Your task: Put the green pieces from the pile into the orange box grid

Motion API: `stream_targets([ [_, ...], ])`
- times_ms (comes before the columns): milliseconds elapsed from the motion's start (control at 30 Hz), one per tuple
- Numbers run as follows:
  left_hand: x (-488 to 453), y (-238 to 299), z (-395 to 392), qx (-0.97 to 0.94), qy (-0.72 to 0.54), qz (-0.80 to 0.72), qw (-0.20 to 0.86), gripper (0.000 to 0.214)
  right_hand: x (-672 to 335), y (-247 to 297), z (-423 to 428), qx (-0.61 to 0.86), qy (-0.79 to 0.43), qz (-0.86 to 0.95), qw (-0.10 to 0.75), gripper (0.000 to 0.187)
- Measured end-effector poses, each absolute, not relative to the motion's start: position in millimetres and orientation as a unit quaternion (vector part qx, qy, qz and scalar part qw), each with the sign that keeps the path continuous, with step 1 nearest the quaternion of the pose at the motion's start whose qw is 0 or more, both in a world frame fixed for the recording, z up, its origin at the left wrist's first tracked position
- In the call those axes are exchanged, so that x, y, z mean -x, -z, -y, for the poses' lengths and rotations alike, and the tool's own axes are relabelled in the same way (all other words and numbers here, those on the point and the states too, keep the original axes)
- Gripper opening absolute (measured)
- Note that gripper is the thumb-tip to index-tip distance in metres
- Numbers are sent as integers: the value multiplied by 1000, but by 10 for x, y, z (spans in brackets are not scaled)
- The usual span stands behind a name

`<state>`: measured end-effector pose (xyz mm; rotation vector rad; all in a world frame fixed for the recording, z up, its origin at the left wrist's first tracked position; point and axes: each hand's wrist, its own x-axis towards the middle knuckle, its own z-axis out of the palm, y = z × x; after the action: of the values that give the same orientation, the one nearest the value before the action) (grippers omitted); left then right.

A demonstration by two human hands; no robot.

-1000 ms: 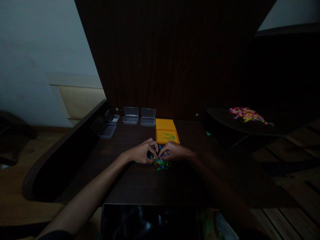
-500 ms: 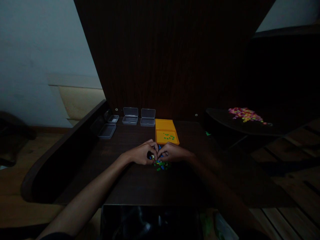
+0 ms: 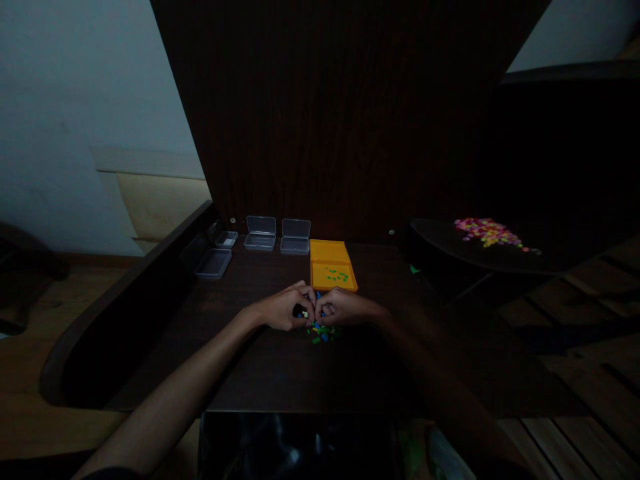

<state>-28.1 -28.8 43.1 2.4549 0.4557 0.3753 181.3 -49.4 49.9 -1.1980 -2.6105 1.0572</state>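
My left hand [image 3: 289, 308] and my right hand [image 3: 345, 307] meet over a pile of small bricks [image 3: 324, 333] in green, blue, yellow and white. The fingers of both hands are curled into pinches, with the fingertips close together. Whatever lies between them is too small and dark to make out. A few white and blue pieces show in the gap inside my left hand's curl. Just beyond the hands lies an open yellow case [image 3: 355, 288], with several small green pieces in its near half.
Clear plastic boxes with raised lids [image 3: 260, 241] [image 3: 295, 245] stand along the back panel. More clear boxes [image 3: 214, 263] [image 3: 228, 240] sit by the left side board. Colourful small pieces [image 3: 490, 232] are heaped on a dark ledge at the right. A green scrap [image 3: 414, 269] lies nearby.
Both hands stay together over the pile with almost no movement. The whole view has shifted very slightly.
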Motion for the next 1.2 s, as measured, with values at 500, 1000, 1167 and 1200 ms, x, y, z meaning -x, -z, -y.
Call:
stream_targets([
  [500, 265, -372, 108, -848, -329, -281, 306, 17, -2003, -482, 386, 407, -381, 822, 120, 18],
  [1000, 119, -157, 164, -822, -363, -323, 298, 18, -2486, -138, -71, 601, -199, 696, 339, 26],
  [1167, 112, -131, 161, -816, -367, -335, 297, 20, -2447, -171, -105, 645, -135, 696, 285, 23],
  [1200, 116, -132, 158, -814, -368, -338, 296, 20, -2449, -178, -99, 651, -124, 696, 277, 24],
])
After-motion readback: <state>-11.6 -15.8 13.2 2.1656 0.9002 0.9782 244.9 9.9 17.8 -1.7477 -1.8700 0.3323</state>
